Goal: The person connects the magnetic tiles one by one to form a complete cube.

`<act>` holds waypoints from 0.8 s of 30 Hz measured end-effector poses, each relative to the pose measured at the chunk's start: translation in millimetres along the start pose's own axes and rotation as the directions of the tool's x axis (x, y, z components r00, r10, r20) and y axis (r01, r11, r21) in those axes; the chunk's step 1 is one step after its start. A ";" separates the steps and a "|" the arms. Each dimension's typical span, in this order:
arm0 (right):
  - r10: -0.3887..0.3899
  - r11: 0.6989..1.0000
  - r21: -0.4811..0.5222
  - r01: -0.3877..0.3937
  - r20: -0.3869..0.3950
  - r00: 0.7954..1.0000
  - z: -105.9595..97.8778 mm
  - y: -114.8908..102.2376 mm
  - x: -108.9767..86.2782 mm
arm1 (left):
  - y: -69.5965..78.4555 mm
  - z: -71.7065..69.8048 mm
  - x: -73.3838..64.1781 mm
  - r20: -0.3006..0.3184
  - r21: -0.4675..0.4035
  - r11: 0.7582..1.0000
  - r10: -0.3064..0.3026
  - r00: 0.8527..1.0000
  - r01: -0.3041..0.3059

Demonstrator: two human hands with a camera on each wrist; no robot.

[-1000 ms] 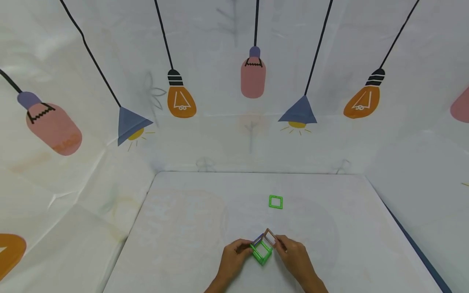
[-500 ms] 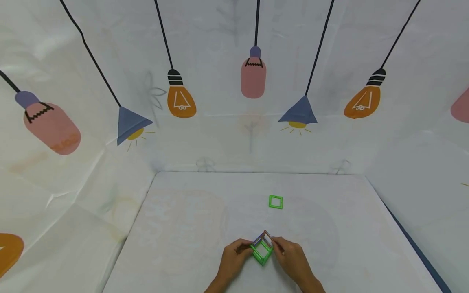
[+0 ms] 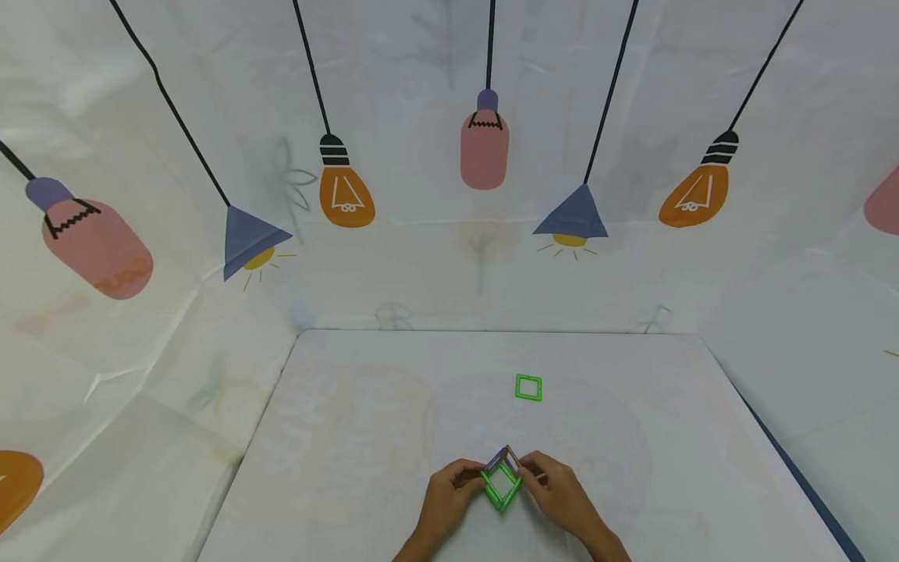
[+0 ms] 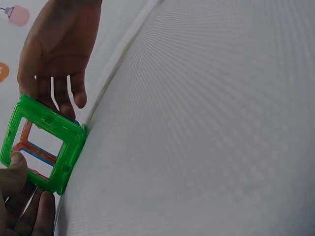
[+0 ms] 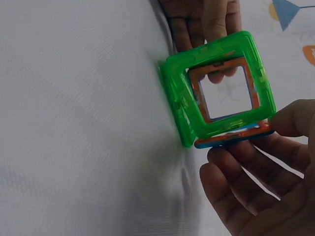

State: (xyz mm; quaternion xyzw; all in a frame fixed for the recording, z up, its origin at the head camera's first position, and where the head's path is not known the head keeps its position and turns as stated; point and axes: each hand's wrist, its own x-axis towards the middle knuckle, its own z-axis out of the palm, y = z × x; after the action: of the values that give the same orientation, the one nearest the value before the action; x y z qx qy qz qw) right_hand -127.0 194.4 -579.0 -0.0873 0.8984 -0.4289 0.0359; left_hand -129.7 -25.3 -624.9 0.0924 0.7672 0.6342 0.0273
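Several square magnetic tiles are joined into a small open box shape on the table in front of me. Two green magnetic tiles (image 3: 502, 499) form its near side and bottom, and orange-and-blue magnetic tiles (image 5: 254, 88) stand behind them. My left hand (image 3: 449, 488) holds the box's left side between thumb and fingers. On the other side my right hand (image 3: 556, 488) pinches an orange-and-blue tile (image 5: 235, 136), thumb at its corner and fingers underneath. This tile lies right along the edge of the green frame in the right wrist view.
A single green square tile (image 3: 529, 376) lies flat farther back on the white table (image 3: 365, 421). Behind and beside the table hang white sheets (image 3: 421, 265) printed with lamps and bulbs.
My right hand has moved slightly left, bringing its orange-and-blue tile down and in against the box. My left hand has stayed in place, holding the box.
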 end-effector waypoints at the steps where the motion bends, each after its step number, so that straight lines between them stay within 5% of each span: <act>1: -0.002 1.000 0.011 0.001 0.011 1.000 -0.4 1.2 0.2 | 0.4 -0.3 -0.2 0.002 -0.001 1.000 -0.002 1.000 0.002; 10: 0.032 0.995 0.087 -0.040 0.089 0.996 -2.0 7.4 -3.4 | 0.0 0.0 1.4 0.006 0.004 1.000 0.005 1.000 -0.005; 20: -0.258 0.965 0.050 0.256 0.033 0.966 1.6 28.0 -9.8 | -3.0 -0.7 0.0 0.022 0.025 0.999 0.048 0.999 -0.049; 24: -0.253 0.967 -0.030 0.253 0.000 0.967 1.5 29.1 -6.1 | -5.2 0.1 0.1 0.035 0.050 0.995 0.079 0.996 -0.081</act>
State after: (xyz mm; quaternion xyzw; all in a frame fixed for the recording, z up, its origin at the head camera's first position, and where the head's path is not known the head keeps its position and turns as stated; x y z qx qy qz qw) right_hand -124.4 212.4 -602.6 -0.2010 0.8863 -0.4166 -0.0221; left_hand -130.3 -26.0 -630.0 0.1343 0.7782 0.6133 0.0123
